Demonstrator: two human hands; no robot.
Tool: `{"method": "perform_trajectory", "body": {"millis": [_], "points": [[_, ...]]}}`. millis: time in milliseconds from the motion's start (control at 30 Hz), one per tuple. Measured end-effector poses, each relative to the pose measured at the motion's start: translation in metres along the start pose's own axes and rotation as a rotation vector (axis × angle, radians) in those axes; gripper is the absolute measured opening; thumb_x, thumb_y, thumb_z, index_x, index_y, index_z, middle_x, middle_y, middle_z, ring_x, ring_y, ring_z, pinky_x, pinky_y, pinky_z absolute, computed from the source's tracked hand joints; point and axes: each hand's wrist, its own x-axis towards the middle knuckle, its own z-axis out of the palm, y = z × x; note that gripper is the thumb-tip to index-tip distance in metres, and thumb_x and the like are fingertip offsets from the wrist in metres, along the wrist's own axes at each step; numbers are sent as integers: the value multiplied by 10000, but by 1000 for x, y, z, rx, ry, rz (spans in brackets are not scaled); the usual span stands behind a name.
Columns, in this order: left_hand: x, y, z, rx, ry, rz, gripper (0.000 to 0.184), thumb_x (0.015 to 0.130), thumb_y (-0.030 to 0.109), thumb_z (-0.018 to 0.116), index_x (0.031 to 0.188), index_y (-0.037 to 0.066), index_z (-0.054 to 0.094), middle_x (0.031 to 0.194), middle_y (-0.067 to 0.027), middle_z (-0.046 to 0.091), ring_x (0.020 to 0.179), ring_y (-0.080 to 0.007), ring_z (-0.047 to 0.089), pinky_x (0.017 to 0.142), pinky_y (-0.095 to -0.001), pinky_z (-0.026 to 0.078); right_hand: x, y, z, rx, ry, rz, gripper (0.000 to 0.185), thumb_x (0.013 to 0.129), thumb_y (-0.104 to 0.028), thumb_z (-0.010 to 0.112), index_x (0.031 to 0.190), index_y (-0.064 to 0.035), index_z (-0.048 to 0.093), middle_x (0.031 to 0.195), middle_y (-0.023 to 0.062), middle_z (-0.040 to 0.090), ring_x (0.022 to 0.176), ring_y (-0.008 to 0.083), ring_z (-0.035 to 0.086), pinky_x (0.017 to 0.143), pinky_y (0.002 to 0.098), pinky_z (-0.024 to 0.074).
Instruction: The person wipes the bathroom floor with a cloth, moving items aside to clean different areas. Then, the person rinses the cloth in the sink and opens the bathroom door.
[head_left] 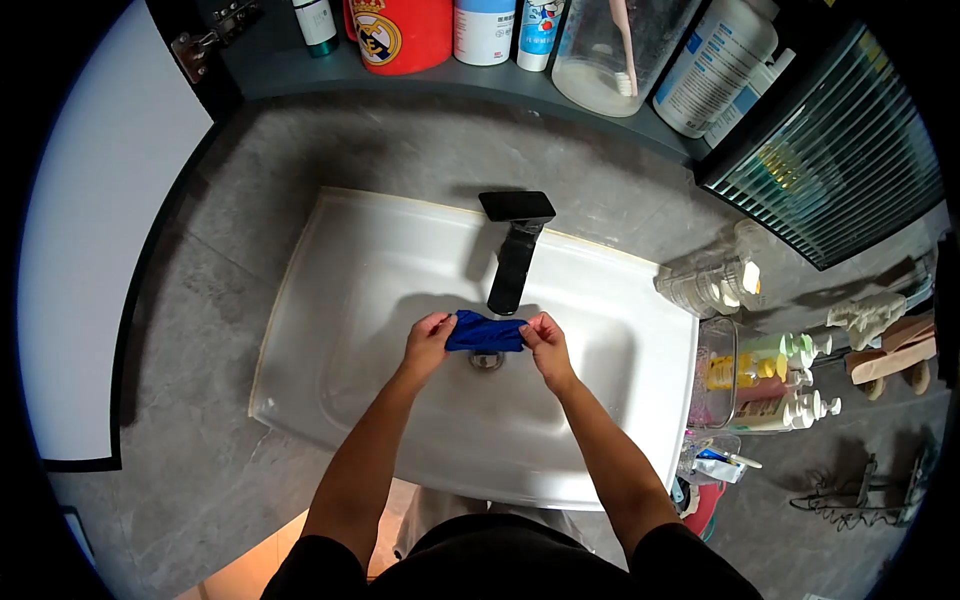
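A dark blue cloth [486, 333] is stretched between my two hands, above the basin of a white sink [350, 400]. My left hand [431, 338] pinches its left end, and my right hand [544, 344] grips the right end. The black faucet [512, 270] ends just above the cloth's upper edge. Below the cloth the metal drain [486, 361] shows in part. Whether water is running cannot be made out.
Overhead, a dark shelf [420, 92] holds a red cup [400, 35], several bottles and a clear cup [600, 70] with a toothbrush. Right of the sink, a clear rack [715, 375] carries pump bottles [770, 370]. A white-faced panel [110, 220] stands at the left.
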Motion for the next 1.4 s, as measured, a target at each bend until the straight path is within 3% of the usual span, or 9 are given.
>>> {"method": "perform_trajectory", "body": {"millis": [200,300,567,667,800,900,1067,1200,1400], "points": [[-11,27,1,195,-54,43,242,932,316,664,1061,111,662,904,-21,650,752,-93,574,627,-256,452,10,-23,4,168,8,161,38,945,-55,587,937,-89,601,811,-21,627,710,63,545,677,231,449],[5,11,-13,566,-147,316,271,918,300,683,1107,110,645,925,-26,663,800,-107,586,696,-257,466,10,-33,9,197,10,240,63,936,-76,584,966,-111,628,873,-21,655,739,69,562,701,239,463],[8,13,-11,-446,-324,57,183,996,171,558,1163,105,594,1040,18,588,970,-97,572,902,-251,466,17,-43,-17,95,-172,416,222,848,-96,588,1031,-204,654,1050,-66,653,937,69,540,826,224,414],[0,34,1,-559,-454,84,239,982,175,585,1205,89,575,1075,4,600,1011,-101,570,918,-257,459,14,-53,-7,-153,-269,291,355,826,-53,585,1153,-183,635,1119,-56,630,1016,91,525,872,242,405],[-2,47,9,-163,-651,163,326,920,96,646,1237,75,571,1135,-7,606,1040,-98,570,928,-262,454,21,-42,19,-372,-404,16,473,814,24,564,1263,-122,601,1144,20,615,1099,131,513,905,284,426],[-3,58,3,-47,-730,244,326,902,31,636,1217,90,576,1093,16,614,1034,-89,565,923,-249,441,43,-17,9,-468,-513,-182,339,857,-19,603,1179,-108,659,1043,-10,645,998,111,554,835,271,446],[21,39,-30,563,-420,273,238,886,117,683,1082,-7,627,917,-47,659,886,-130,612,825,-268,483,29,-67,0,-394,-375,156,96,894,-183,692,931,-95,677,841,-26,621,811,101,570,760,266,469],[12,53,-42,478,-296,154,349,961,344,601,981,0,655,789,-3,591,733,-106,502,696,-268,433,22,-60,-7,-12,-191,113,147,965,-250,635,899,-119,624,783,-67,596,709,23,521,641,203,442],[29,22,-58,301,-246,238,300,985,323,573,1020,39,663,802,8,588,762,-93,515,731,-257,445,14,-60,-14,-39,-52,69,152,980,-229,608,950,-81,629,787,-44,596,700,37,518,662,215,450]]}}
